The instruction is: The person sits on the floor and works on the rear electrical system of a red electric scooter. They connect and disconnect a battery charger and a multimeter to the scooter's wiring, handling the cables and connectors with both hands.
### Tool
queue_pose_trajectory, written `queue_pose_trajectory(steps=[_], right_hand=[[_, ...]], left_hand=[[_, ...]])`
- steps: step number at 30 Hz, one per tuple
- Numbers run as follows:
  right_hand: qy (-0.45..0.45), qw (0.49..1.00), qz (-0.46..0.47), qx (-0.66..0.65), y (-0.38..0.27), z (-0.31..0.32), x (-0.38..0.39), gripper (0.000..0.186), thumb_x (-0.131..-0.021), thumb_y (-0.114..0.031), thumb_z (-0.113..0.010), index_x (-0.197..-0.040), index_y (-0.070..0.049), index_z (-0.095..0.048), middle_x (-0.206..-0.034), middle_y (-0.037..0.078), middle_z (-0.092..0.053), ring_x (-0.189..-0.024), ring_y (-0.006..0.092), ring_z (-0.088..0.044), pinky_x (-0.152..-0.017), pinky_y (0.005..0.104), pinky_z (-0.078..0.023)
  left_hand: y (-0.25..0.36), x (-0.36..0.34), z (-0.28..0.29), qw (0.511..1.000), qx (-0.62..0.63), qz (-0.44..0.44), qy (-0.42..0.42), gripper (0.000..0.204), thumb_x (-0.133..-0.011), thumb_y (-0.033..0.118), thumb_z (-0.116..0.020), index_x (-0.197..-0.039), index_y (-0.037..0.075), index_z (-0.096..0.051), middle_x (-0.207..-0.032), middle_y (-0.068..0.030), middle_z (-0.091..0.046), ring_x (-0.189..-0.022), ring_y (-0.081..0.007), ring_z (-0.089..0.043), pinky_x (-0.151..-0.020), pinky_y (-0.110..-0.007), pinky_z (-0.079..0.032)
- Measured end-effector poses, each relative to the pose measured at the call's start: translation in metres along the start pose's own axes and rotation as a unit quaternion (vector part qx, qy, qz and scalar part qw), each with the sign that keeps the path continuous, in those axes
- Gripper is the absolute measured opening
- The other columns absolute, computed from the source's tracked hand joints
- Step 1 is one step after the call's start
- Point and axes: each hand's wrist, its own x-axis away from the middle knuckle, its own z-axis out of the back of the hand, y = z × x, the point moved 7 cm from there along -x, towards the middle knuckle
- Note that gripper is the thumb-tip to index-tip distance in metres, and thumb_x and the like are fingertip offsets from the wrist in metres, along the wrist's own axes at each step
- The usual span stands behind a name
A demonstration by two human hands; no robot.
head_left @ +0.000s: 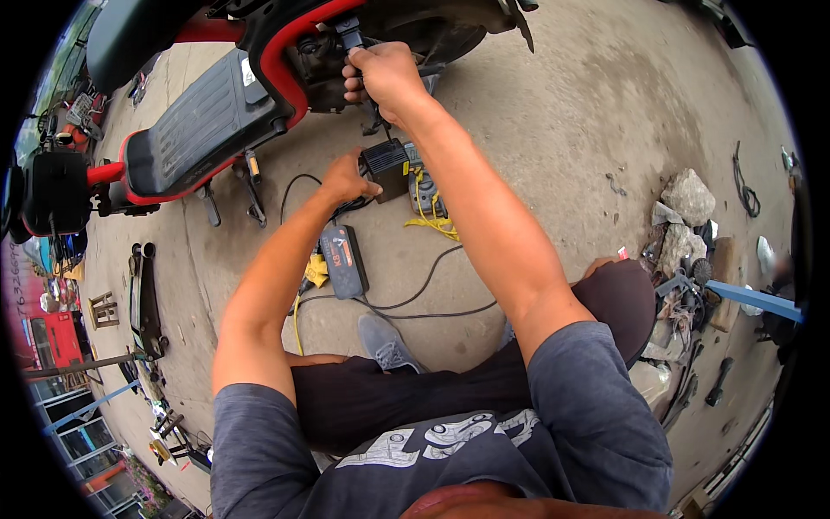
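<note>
A red and black electric scooter (285, 65) stands in front of me. Up by its underside, my right hand (389, 78) is closed round a dark cable plug (349, 35); whether the plug is seated in a socket cannot be made out. A black cable hangs from that fist toward a black box with a ribbed top (384, 157). My left hand (350, 179) grips this box from its left side, thumb on the near face. Just below lies a flat grey and black charger-like case (344, 264) on the concrete.
Behind the box sits a grey device with a yellow cord (425, 195). Black cable (415, 303) loops across the ground near my shoe (385, 342). A yellow object (316, 271) lies beside the flat case. Rocks (689, 197) and scrap parts (687, 294) are piled at the right.
</note>
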Motion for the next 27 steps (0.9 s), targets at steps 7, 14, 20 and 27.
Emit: queue_pose_trajectory(steps=[7,14,20,27], right_hand=[[-0.021,1.000,0.002,-0.011,-0.001,-0.002,0.000,0.025,-0.098,-0.015,-0.057,-0.087,0.007,-0.062,-0.080,0.011,-0.063,-0.063,0.0173,-0.061,-0.055,0.0329,-0.058],[-0.034,0.999,-0.005,-0.015,-0.006,0.001,0.004,0.023,-0.098,-0.012,-0.055,-0.091,0.009,-0.060,-0.083,0.013,-0.063,-0.067,0.0195,-0.064,-0.058,0.0347,-0.060],[-0.038,0.999,0.001,0.001,-0.008,0.000,0.004,0.024,-0.099,-0.012,-0.055,-0.098,0.011,-0.061,-0.088,0.016,-0.066,-0.071,0.0210,-0.066,-0.062,0.0346,-0.061],[-0.042,0.999,0.015,0.023,-0.010,0.003,0.006,0.026,-0.099,-0.011,-0.055,-0.102,0.014,-0.062,-0.091,0.017,-0.068,-0.074,0.0216,-0.067,-0.065,0.0347,-0.062]], left_hand=[[-0.012,0.000,-0.003,0.990,0.141,0.020,-0.001,0.065,-0.065,0.015,-0.086,-0.119,-0.010,-0.059,-0.086,-0.0119,-0.069,-0.062,-0.0193,-0.061,-0.061,-0.033,-0.050],[0.003,0.015,0.010,0.966,0.223,0.089,-0.095,0.060,-0.065,0.015,-0.085,-0.114,-0.009,-0.061,-0.074,-0.0064,-0.061,-0.047,-0.0106,-0.050,-0.044,-0.027,-0.039],[0.004,0.022,0.011,0.953,0.257,0.104,-0.120,0.042,-0.067,0.013,-0.083,-0.100,-0.005,-0.065,-0.066,-0.0038,-0.057,-0.044,-0.0114,-0.048,-0.043,-0.027,-0.036],[0.000,0.024,0.017,0.943,0.283,0.116,-0.130,0.030,-0.069,0.012,-0.081,-0.089,-0.002,-0.065,-0.062,-0.0026,-0.056,-0.042,-0.0113,-0.046,-0.043,-0.028,-0.030]])
